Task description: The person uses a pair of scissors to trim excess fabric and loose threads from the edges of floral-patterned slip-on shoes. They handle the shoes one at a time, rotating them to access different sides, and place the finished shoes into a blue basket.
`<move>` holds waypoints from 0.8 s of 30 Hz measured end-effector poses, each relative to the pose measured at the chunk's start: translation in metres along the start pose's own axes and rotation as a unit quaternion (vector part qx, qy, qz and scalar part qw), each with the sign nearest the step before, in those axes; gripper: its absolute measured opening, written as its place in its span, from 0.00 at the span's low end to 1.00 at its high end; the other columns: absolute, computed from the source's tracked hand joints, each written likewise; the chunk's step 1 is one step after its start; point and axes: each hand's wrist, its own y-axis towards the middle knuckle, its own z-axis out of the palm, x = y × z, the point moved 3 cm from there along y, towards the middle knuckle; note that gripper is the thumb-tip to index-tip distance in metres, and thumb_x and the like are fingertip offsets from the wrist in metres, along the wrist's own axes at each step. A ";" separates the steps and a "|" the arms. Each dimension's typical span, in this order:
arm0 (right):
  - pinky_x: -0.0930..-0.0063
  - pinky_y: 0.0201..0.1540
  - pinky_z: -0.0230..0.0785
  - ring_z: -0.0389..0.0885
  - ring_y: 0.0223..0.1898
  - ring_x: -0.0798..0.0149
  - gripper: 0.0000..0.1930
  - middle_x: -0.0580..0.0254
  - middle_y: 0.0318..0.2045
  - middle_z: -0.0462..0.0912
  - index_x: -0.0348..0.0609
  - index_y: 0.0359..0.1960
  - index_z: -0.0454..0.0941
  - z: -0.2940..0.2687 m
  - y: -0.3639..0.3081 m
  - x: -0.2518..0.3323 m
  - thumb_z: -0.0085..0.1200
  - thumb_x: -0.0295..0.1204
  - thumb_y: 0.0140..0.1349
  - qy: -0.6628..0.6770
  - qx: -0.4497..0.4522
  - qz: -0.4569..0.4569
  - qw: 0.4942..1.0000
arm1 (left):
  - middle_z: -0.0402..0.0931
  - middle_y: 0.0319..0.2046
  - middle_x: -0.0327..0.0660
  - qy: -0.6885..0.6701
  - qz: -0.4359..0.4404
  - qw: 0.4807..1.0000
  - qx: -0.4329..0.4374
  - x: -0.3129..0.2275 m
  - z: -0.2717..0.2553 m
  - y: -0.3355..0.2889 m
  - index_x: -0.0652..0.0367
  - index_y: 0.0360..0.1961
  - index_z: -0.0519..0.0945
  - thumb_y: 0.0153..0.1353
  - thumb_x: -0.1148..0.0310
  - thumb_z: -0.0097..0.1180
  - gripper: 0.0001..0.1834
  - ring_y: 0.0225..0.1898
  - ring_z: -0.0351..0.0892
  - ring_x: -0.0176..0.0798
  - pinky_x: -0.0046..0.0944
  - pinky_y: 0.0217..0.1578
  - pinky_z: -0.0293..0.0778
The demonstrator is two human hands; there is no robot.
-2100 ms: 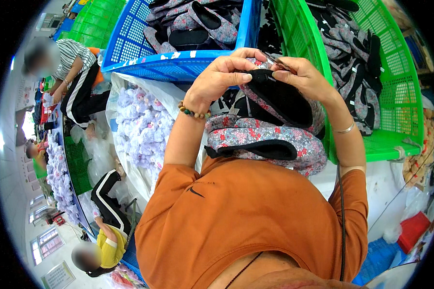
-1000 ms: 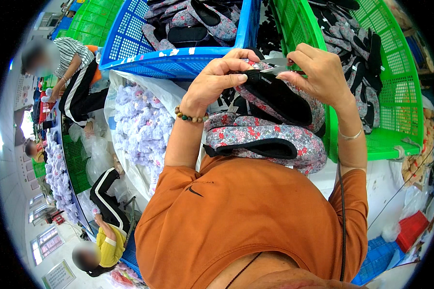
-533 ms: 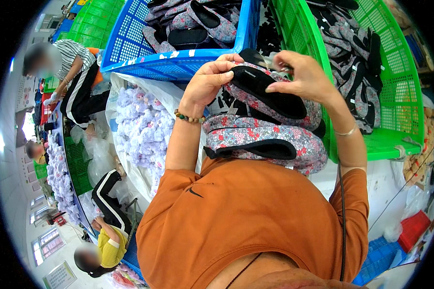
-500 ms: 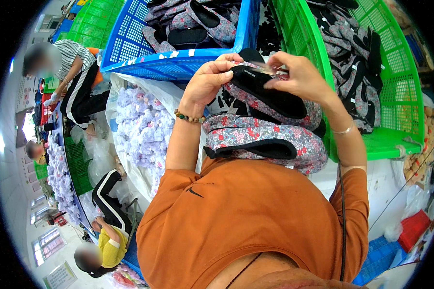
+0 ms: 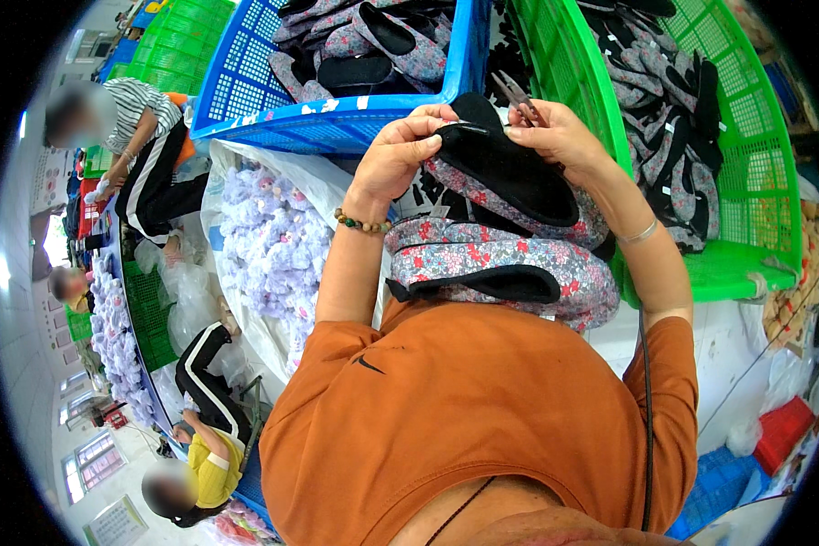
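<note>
Floral slipper, likely light and soft, near the blue crate's corner.
Left grip pinches its rim, probably the best hold; right grip clasps scissors.

The held slipper has matt printed cloth sides and a dull, napped black lining. The snips look like metal. The blue crate and green crate are smooth, slightly glossy plastic. The lavender plush pieces look fluffy, the shirt matt cloth, the bangle shiny metal.
</note>
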 end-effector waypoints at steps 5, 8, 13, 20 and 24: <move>0.87 0.23 0.51 0.64 0.25 0.82 0.08 0.76 0.25 0.72 0.44 0.36 0.73 -0.001 -0.006 0.013 0.55 0.31 0.57 -0.013 -0.028 -0.156 0.987 | 0.68 0.48 0.38 0.049 0.069 0.996 0.015 -0.030 0.008 0.004 0.66 0.37 0.80 0.56 0.77 0.53 0.09 0.48 0.68 0.32 0.31 0.51 0.63; 0.89 0.25 0.58 0.70 0.26 0.82 0.07 0.72 0.27 0.76 0.42 0.36 0.75 -0.019 -0.020 0.040 0.52 0.30 0.60 0.023 -0.123 -0.194 0.973 | 0.72 0.44 0.38 0.004 0.103 0.990 -0.093 -0.055 -0.019 0.005 0.67 0.39 0.79 0.57 0.77 0.52 0.09 0.44 0.71 0.31 0.29 0.48 0.65; 0.90 0.17 0.45 0.58 0.16 0.85 0.08 0.72 0.25 0.74 0.38 0.39 0.75 -0.064 -0.017 0.038 0.53 0.26 0.59 0.149 -0.259 -0.243 0.923 | 0.78 0.31 0.36 -0.078 0.192 0.932 -0.298 -0.080 -0.097 -0.001 0.62 0.34 0.78 0.61 0.77 0.50 0.05 0.31 0.76 0.29 0.31 0.37 0.74; 0.88 0.15 0.44 0.56 0.15 0.84 0.04 0.69 0.25 0.73 0.41 0.38 0.73 -0.060 -0.013 0.033 0.49 0.24 0.63 0.107 -0.195 -0.252 0.942 | 0.75 0.24 0.31 0.170 0.138 0.853 -0.474 -0.021 -0.155 -0.010 0.58 0.30 0.81 0.54 0.73 0.56 0.03 0.23 0.69 0.24 0.26 0.24 0.67; 0.88 0.15 0.44 0.56 0.14 0.84 0.02 0.69 0.25 0.72 0.42 0.34 0.69 -0.060 -0.010 0.032 0.49 0.23 0.63 0.117 -0.181 -0.243 0.946 | 0.78 0.26 0.34 0.290 0.089 0.880 -0.366 0.015 -0.103 -0.007 0.61 0.30 0.82 0.54 0.71 0.57 0.06 0.27 0.74 0.28 0.29 0.30 0.71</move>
